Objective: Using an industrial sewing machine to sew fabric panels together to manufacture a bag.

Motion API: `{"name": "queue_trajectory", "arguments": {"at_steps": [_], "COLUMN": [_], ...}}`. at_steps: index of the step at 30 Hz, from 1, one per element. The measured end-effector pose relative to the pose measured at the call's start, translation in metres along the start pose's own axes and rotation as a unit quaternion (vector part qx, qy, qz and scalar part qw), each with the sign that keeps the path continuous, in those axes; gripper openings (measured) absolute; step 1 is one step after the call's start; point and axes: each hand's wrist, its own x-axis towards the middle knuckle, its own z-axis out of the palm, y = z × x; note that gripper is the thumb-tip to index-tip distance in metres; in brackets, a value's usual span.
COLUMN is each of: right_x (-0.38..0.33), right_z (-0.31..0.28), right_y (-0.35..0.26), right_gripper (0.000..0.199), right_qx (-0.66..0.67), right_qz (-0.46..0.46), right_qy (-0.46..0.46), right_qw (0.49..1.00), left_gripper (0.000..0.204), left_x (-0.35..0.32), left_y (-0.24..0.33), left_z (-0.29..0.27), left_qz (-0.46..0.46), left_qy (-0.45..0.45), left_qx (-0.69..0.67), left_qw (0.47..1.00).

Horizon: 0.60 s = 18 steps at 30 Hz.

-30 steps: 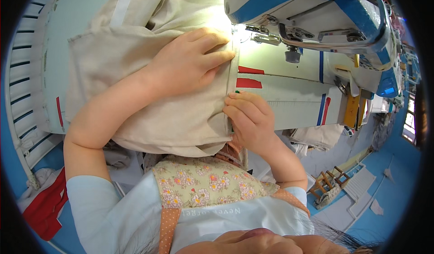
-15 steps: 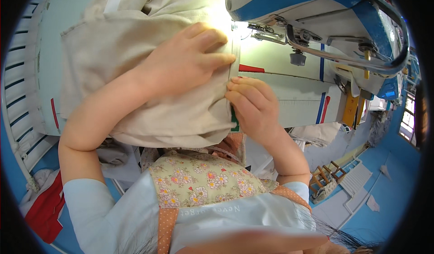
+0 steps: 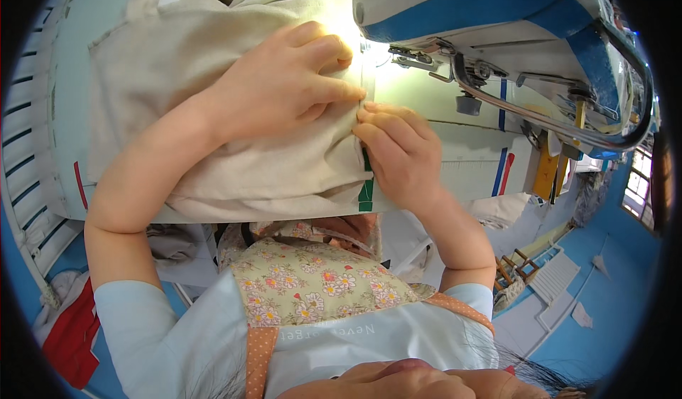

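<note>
A large piece of beige cloth (image 3: pixel 234 175) lies across the sewing machine's bed, its right edge running up toward the needle area. My left hand (image 3: pixel 298 86) rests on top of it, with some fingers bent against the cloth and one finger reaching to that edge. My right hand (image 3: pixel 399 143) pinches the same edge just nearer to me, thumb and fingertips pressed together. The two hands almost meet there. Above them to the right is the sewing machine head (image 3: pixel 469 15), white and blue, with its lamp shining on the cloth. Glare hides the stitching point.
A curved metal rod (image 3: pixel 547 125) sticks out under the machine head. Red and blue tape strips (image 3: pixel 502 171) mark the pale table, and green tape (image 3: pixel 366 194) shows by the cloth. A white slatted rack (image 3: pixel 25 150) stands left; red fabric (image 3: pixel 71 338) hangs below it.
The cloth's right edge has slid a little away from me, baring more green tape. Both hands have shifted slightly forward with it, and my left fingers are more bent.
</note>
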Motion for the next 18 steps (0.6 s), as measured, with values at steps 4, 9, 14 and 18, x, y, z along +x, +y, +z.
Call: {"name": "queue_trajectory", "arguments": {"at_steps": [4,9,14,18], "right_x": [0.013,0.018,0.011,0.009], "right_z": [0.000,0.006,0.001,-0.010], "right_y": [0.005,0.005,0.016,0.003], "right_gripper": [0.024,0.022,0.030,0.049], "right_qx": [0.012,0.005,0.043,0.123], "right_qz": [0.048,0.063,0.028,0.010], "right_qy": [-0.025,-0.012,-0.024,-0.045], "right_qw": [0.998,0.998,0.998,0.991], "left_gripper": [0.030,0.033,0.044,0.055], "left_x": [0.011,0.016,-0.008,-0.084], "left_y": [-0.022,-0.036,-0.017,0.022], "left_z": [-0.002,-0.005,-0.035,-0.070], "left_qz": [0.035,0.059,-0.045,-0.090], "left_qy": [0.025,0.027,-0.032,-0.010], "left_qx": [0.027,0.017,-0.057,-0.055], "left_qw": [0.999,0.998,0.997,0.994]}}
